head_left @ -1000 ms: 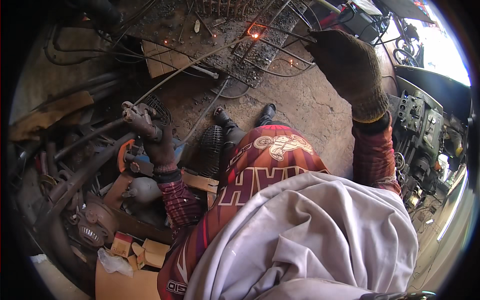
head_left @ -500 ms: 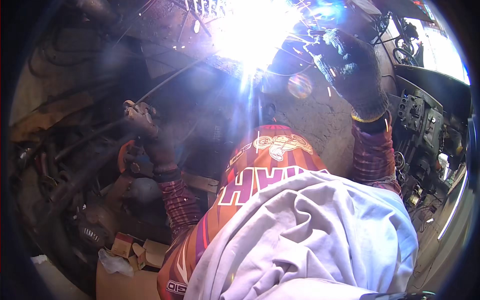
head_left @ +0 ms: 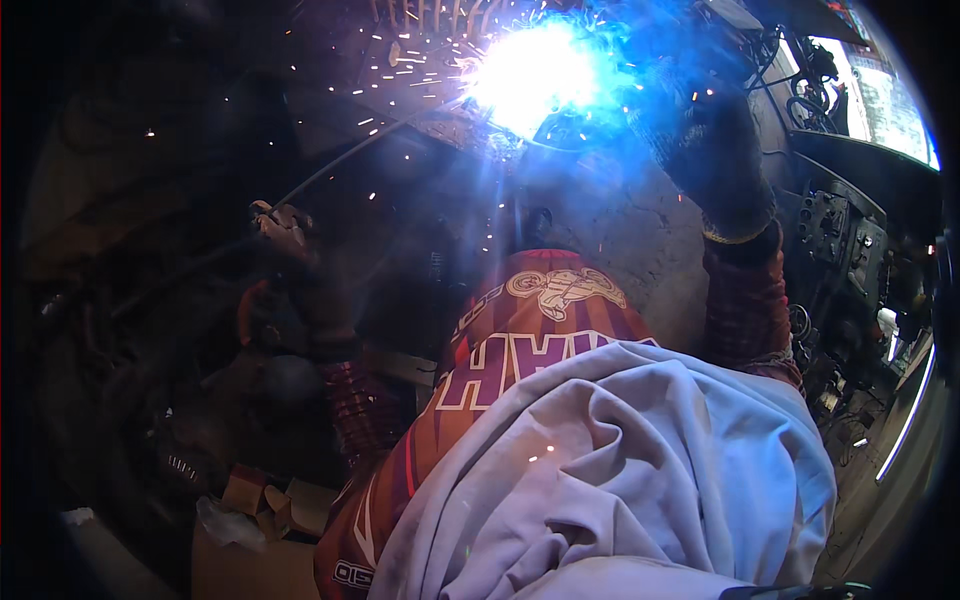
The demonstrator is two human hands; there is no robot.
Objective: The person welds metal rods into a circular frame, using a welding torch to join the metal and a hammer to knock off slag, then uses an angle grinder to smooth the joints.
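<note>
Left hand: The left hand [head_left: 320, 286] is in deep shade, but it looks wrapped around the grip of the electrode holder [head_left: 283, 232]. Its fingers are too dark to count.
Electrode holder: It pinches the low end of the long welding rod [head_left: 345, 165]. This seems to let the hand point the rod while being well apart from the heat.
Welding rod: It slants up and to the right, from the holder to the white-blue glow [head_left: 540, 80]. The far tip is lost in the glare. The slant likely helps the tip reach the metal from the side.
Bright spot: The glow sits at the dark steel table [head_left: 455, 125], near the top. It is so strong that the metal under it does not show.
Right hand: The right hand [head_left: 708, 150] wears a knit glove and is just beside the glow. Its fingertips fade into blue haze, so I cannot tell if it grips something or is loose. The glove likely guards it from heat.
Sparks: Tiny hot sparks [head_left: 373, 196] fly out, many to the left.
Grey cloth: The grey cloth [head_left: 620, 470] lies in folds over the red jersey [head_left: 600, 322]. It may be there to catch sparks.
Lower left: Cardboard boxes [head_left: 305, 505] sit well apart from the glow, which seems safer, as card can burn.
</note>
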